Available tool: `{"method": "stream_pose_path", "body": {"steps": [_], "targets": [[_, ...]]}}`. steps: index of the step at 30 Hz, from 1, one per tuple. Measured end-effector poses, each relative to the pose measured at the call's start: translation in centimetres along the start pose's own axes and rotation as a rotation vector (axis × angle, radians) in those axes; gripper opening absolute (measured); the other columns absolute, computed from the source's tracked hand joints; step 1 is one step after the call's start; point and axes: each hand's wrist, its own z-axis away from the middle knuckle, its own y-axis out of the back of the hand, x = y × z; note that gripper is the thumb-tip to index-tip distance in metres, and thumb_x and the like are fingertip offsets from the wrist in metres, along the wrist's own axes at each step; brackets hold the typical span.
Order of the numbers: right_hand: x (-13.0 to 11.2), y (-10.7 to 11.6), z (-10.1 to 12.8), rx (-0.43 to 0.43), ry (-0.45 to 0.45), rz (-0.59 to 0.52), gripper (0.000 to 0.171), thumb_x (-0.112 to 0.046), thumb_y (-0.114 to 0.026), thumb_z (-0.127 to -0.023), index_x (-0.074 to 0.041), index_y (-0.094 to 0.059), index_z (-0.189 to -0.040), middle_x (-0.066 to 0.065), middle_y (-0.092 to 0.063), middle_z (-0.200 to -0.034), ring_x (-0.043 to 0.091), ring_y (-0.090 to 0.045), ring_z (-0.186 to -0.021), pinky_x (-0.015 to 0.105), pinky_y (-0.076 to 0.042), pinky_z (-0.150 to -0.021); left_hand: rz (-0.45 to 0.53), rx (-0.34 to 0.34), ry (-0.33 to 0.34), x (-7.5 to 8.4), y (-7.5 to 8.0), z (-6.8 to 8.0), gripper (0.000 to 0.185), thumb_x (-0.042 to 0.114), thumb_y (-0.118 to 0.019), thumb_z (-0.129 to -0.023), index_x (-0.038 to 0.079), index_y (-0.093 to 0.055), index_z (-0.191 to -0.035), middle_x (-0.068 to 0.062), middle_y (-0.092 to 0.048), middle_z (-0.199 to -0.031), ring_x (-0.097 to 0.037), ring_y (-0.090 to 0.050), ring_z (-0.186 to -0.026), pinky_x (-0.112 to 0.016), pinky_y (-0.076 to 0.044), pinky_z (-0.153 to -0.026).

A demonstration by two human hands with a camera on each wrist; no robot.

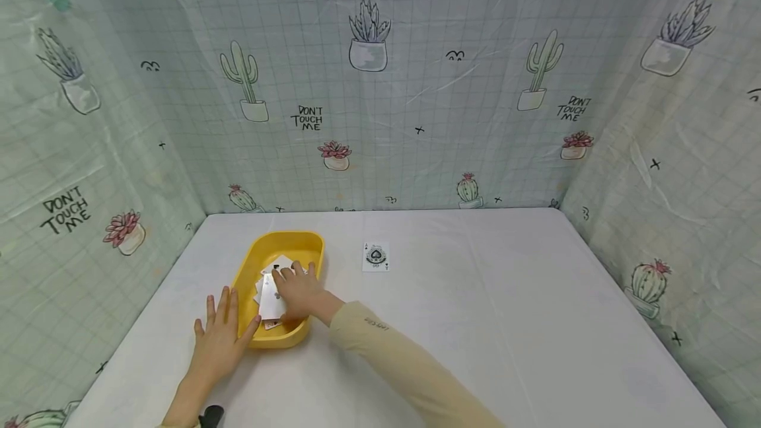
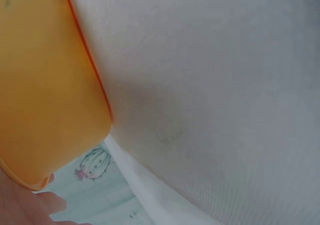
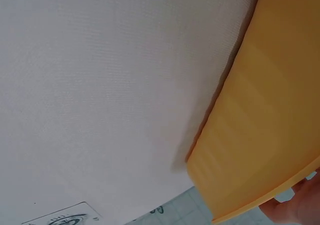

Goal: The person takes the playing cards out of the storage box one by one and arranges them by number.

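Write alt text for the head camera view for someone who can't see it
A person's right hand reaches into a shallow yellow plastic tray and rests on loose playing cards, while the left hand lies flat against the tray's near left side. One ace of spades card lies face up on the white table nearby.

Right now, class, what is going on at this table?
A person's right hand reaches into a yellow tray and rests on a loose pile of playing cards. The left hand lies flat against the tray's near left side. One card, an ace of spades, lies face up alone on the white table.
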Motion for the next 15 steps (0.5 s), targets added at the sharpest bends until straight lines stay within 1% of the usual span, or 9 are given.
{"method": "stream_pose_path", "body": {"steps": [4, 8, 10, 13, 15], "targets": [[0.3, 0.6, 0.2, 0.038, 0.012, -0.022, 0.097, -0.068, -0.06, -0.065, -0.02, -0.023, -0.141, -0.008, -0.036, -0.138, 0.016, -0.032, -0.126, 0.044, -0.031, -0.099, -0.007, -0.003, -0.001, 0.0, 0.1, 0.0, 0.079, 0.051, -0.034, -0.091, -0.007, -0.011, -0.14, -0.029, -0.012, -0.145, -0.054, -0.006, -0.13, -0.074, -0.012, -0.09], [0.7, 1.0, 0.5, 0.064, 0.034, -0.034, 0.1, -0.076, -0.051, -0.064, -0.019, -0.022, -0.142, -0.006, -0.035, -0.14, 0.016, -0.033, -0.125, 0.045, -0.032, -0.099, -0.006, 0.006, -0.006, 0.0, 0.0, -0.1, 0.079, 0.05, -0.034, -0.091, -0.007, -0.012, -0.14, -0.029, -0.012, -0.145, -0.054, -0.006, -0.13, -0.074, -0.012, -0.09], [0.9, 1.1, 0.6, 0.061, 0.042, -0.027, 0.102, -0.079, -0.047, -0.064, -0.019, -0.02, -0.142, -0.006, -0.033, -0.141, 0.016, -0.033, -0.125, 0.046, -0.032, -0.1, -0.001, 0.014, -0.009, -0.1, 0.0, -0.1, 0.079, 0.05, -0.035, -0.091, -0.008, -0.012, -0.139, -0.029, -0.013, -0.145, -0.054, -0.007, -0.129, -0.075, -0.013, -0.089], [1.2, 1.3, 0.8, 0.051, 0.05, -0.026, 0.103, -0.078, -0.046, -0.065, -0.02, -0.017, -0.143, -0.005, -0.03, -0.143, 0.016, -0.032, -0.126, 0.047, -0.032, -0.101, 0.007, 0.023, -0.01, -0.1, -0.2, -0.1, 0.078, 0.048, -0.037, -0.091, -0.008, -0.013, -0.139, -0.029, -0.013, -0.145, -0.054, -0.006, -0.13, -0.075, -0.013, -0.089], [1.5, 1.3, 1.0, 0.038, 0.051, -0.03, 0.1, -0.074, -0.051, -0.067, -0.02, -0.015, -0.144, -0.005, -0.028, -0.144, 0.016, -0.031, -0.127, 0.047, -0.03, -0.102, 0.011, 0.023, -0.009, -0.2, -0.3, -0.1, 0.078, 0.047, -0.037, -0.091, -0.008, -0.012, -0.139, -0.029, -0.012, -0.145, -0.054, -0.005, -0.13, -0.075, -0.012, -0.088]]}}
